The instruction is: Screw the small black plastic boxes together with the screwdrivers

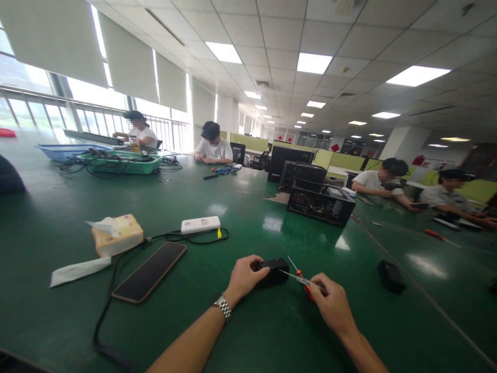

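Note:
A small black box (274,274) rests on the green table, and my left hand (245,280) is closed on its left end, thumb on the near top edge. My left wrist wears a metal-band watch (223,305). Pinched in my right hand (330,300) are silver tweezers (298,278), their thin tip at the right end of the box; whether it goes inside cannot be seen. Partly behind the tweezers and right hand lies a screwdriver (300,273) with an orange-red and black handle.
To the left lie a phone (149,272), a tissue pack (118,235) and a white power strip (201,224) with its black cable. A second black box (391,276) sits right. Farther back stand a computer case (320,204) and a green basket (124,165). Several people work around the table.

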A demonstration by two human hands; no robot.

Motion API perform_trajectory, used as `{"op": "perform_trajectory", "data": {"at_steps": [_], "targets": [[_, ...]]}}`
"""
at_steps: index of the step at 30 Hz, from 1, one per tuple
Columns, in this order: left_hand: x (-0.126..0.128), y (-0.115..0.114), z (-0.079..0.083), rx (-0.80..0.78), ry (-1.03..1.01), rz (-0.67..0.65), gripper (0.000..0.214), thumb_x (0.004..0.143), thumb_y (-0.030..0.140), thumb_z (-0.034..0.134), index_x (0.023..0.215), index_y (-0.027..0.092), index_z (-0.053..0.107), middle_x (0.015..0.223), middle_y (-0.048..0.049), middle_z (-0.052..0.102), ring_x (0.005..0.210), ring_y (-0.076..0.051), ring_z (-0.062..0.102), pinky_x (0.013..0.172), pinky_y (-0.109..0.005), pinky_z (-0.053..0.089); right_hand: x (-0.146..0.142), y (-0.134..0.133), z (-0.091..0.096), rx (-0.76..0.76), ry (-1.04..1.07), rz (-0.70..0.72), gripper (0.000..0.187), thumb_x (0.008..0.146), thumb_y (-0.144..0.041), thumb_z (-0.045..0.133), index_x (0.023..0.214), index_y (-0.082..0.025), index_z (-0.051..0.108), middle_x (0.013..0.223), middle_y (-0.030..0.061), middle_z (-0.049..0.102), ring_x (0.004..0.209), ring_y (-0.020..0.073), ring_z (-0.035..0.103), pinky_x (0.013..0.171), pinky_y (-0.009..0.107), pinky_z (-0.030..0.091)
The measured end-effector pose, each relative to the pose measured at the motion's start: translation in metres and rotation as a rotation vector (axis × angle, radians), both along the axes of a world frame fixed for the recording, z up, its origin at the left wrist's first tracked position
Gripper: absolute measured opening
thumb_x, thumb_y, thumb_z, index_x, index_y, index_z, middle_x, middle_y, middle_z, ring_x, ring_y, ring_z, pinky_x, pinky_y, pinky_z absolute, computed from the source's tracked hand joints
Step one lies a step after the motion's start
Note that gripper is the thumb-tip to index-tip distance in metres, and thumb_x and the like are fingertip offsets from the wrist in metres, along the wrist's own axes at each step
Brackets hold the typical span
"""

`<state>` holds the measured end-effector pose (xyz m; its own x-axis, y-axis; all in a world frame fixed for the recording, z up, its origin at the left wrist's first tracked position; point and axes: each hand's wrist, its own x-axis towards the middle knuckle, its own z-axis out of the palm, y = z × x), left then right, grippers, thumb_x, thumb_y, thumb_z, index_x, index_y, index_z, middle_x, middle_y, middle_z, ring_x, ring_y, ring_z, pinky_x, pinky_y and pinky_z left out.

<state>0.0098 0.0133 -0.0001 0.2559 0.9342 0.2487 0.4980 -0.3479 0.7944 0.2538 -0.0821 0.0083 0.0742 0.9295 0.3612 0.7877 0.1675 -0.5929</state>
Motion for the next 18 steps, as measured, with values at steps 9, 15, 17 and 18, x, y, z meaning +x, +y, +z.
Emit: {"op": "perform_trajectory", "data": {"at_steps": [9,15,17,18], "targets": [[0.0006,-0.002,-0.002,0.046,0.023,-0.006,0.034,0.075,0.044,0.062,0.093,0.018,0.072,0.087,-0.0043,0.072,0.078,-0.021,0.064,0.073,-0.029,0.048,-0.0017,-0.0033,0.0001,0.175,-0.19,-0.006,0.022,0.088,-0.031,0.045,0.083,-0.019,0.062,0.071,0.0012,0.058,0.06,0.0138,0.052,0.056,0.025,0.04],[0.0002,-0.0024,-0.0043,0.076,0.032,-0.014,0.033,0.076,0.043,0.063,0.094,0.017,0.072,0.089,-0.0047,0.072,0.079,-0.02,0.064,0.073,-0.028,0.048,-0.0068,-0.0057,0.0023,0.256,-0.278,-0.008,0.022,0.089,-0.029,0.044,0.084,-0.019,0.063,0.073,0.0021,0.058,0.057,0.0122,0.051,0.053,0.023,0.039],[-0.0001,-0.0031,-0.0037,0.083,0.035,-0.013,0.032,0.076,0.043,0.063,0.094,0.017,0.072,0.09,-0.0047,0.073,0.08,-0.021,0.065,0.073,-0.028,0.049,-0.0081,-0.007,0.0045,0.277,-0.289,-0.028,0.024,0.089,-0.03,0.043,0.083,-0.018,0.063,0.072,0.0023,0.058,0.056,0.0119,0.05,0.051,0.022,0.038],[-0.0003,-0.0034,-0.0033,0.085,0.039,-0.011,0.032,0.076,0.043,0.064,0.093,0.018,0.072,0.09,-0.0047,0.073,0.08,-0.021,0.065,0.074,-0.028,0.049,-0.0081,-0.0073,0.0054,0.282,-0.294,-0.036,0.024,0.089,-0.03,0.043,0.082,-0.018,0.063,0.071,0.0024,0.058,0.056,0.0119,0.05,0.051,0.022,0.038]]}}
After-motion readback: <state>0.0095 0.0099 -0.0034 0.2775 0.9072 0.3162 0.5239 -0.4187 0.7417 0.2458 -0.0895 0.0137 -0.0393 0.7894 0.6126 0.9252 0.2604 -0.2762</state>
